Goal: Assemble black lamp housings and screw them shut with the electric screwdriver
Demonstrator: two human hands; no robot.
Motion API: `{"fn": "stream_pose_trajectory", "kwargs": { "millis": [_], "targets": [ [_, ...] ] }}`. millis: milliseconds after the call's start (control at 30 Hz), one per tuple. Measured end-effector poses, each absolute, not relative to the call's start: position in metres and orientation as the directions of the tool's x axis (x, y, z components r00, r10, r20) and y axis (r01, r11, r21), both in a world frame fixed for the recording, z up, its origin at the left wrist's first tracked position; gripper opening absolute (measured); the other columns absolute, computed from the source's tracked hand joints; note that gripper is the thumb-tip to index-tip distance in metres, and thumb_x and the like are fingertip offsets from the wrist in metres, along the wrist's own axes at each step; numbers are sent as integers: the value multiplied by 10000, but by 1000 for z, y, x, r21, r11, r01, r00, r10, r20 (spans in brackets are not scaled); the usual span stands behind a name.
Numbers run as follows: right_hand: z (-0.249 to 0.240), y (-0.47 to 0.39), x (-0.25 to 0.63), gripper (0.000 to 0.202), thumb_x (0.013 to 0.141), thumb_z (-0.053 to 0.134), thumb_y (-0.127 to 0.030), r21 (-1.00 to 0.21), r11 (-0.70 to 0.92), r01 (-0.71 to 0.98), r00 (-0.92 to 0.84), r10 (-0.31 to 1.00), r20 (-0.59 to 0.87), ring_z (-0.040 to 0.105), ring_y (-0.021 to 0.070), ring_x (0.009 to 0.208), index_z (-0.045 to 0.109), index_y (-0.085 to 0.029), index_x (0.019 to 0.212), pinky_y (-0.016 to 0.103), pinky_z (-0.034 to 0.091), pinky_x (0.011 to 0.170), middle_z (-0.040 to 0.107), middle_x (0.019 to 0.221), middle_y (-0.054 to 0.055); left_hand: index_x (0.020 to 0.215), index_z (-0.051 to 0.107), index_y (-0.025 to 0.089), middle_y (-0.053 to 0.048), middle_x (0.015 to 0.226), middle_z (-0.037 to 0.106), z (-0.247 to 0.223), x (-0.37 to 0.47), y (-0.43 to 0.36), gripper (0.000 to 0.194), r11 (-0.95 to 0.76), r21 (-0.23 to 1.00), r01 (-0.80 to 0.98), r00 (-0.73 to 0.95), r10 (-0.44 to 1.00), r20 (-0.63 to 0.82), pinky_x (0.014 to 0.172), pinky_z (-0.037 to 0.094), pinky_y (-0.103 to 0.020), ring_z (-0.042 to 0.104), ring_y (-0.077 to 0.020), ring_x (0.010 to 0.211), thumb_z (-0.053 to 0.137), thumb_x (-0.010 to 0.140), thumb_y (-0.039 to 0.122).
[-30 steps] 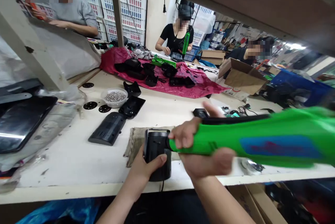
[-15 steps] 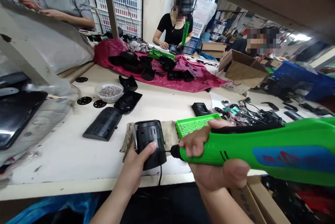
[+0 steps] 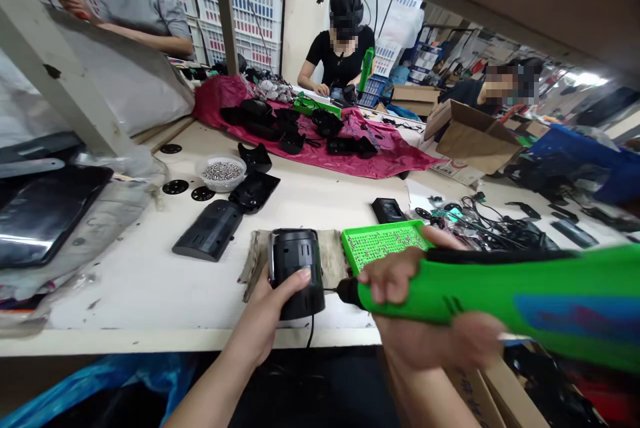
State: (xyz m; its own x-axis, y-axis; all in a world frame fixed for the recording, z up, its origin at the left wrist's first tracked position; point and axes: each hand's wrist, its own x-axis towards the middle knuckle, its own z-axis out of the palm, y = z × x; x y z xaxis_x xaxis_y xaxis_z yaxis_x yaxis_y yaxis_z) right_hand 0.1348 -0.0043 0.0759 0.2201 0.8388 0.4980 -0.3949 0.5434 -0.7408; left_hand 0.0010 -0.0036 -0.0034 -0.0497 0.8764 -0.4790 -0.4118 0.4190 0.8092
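Observation:
My left hand point(image 3: 273, 305) grips a black plastic housing point(image 3: 296, 265) from its left side, thumb across the front. The housing rests on a folded cloth point(image 3: 333, 256), and a thin black cable hangs from its lower end. In my right hand point(image 3: 415, 305) is a green electric screwdriver point(image 3: 480, 288), held level. Its thin bit reaches the housing's right side; whether it sits in a screw is too small to make out. Just behind the screwdriver's nose lies a green tray point(image 3: 383, 241) of small screws.
A bowl of small metal parts point(image 3: 221, 173) stands at the left among black discs and a black plastic shell point(image 3: 209, 229). Tangled wires point(image 3: 480, 215) lie at the right. Beyond, a magenta cloth point(image 3: 300, 141) bears black parts. A co-worker point(image 3: 340, 48) sits opposite; a cardboard box point(image 3: 473, 135) stands at the back right.
The view has shifted slightly, so most things appear further right. My left hand still holds the housing, and the screwdriver bit remains at its right side.

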Motion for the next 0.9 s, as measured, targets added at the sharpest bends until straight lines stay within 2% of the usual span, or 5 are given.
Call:
{"fn": "stream_pose_trajectory", "kwargs": {
  "millis": [167, 300, 433, 633, 900],
  "targets": [
    [93, -19, 123, 366, 833, 585, -615, -769, 548, -328, 75, 827, 557, 497, 141, 397, 613, -316, 1042, 325, 521, 483, 537, 508, -67, 1173, 573, 196, -76, 1084, 699, -1, 2, -4, 589, 407, 832, -376, -65, 885, -462, 932, 454, -387, 616, -285, 1073, 775, 661, 404],
    [82, -16, 110, 433, 808, 574, -661, -731, 563, -387, 41, 802, 596, 486, 140, 432, 587, -319, 1072, 326, 518, 507, 514, 542, -63, 1157, 587, 197, -74, 1042, 706, 1, 3, -5, 556, 386, 827, -408, -42, 897, -440, 924, 455, -385, 630, -275, 1032, 759, 673, 411],
    [72, -10, 104, 427, 755, 687, -589, -750, 513, -418, -10, 823, 568, 504, 133, 457, 585, -296, 1049, 322, 526, 536, 538, 574, -60, 1112, 608, 192, -66, 928, 718, 4, 3, -6, 561, 380, 835, -398, -37, 903, -429, 866, 476, -386, 650, -282, 953, 775, 629, 424],
    [66, 2, 94, 366, 740, 678, -571, -725, 485, -490, 3, 832, 554, 441, 111, 390, 568, -262, 903, 291, 485, 480, 486, 503, -88, 1056, 611, 170, -57, 928, 720, 10, 1, -6, 514, 408, 786, -464, -27, 881, -473, 868, 478, -372, 649, -268, 978, 773, 620, 390],
    [80, -13, 107, 457, 755, 656, -603, -704, 483, -520, 38, 837, 546, 477, 121, 407, 626, -253, 1047, 299, 512, 488, 512, 512, -73, 1154, 594, 187, -64, 995, 728, 3, 2, -14, 603, 380, 765, -520, -22, 889, -457, 921, 474, -373, 643, -268, 1036, 800, 618, 370]
  ]
}}
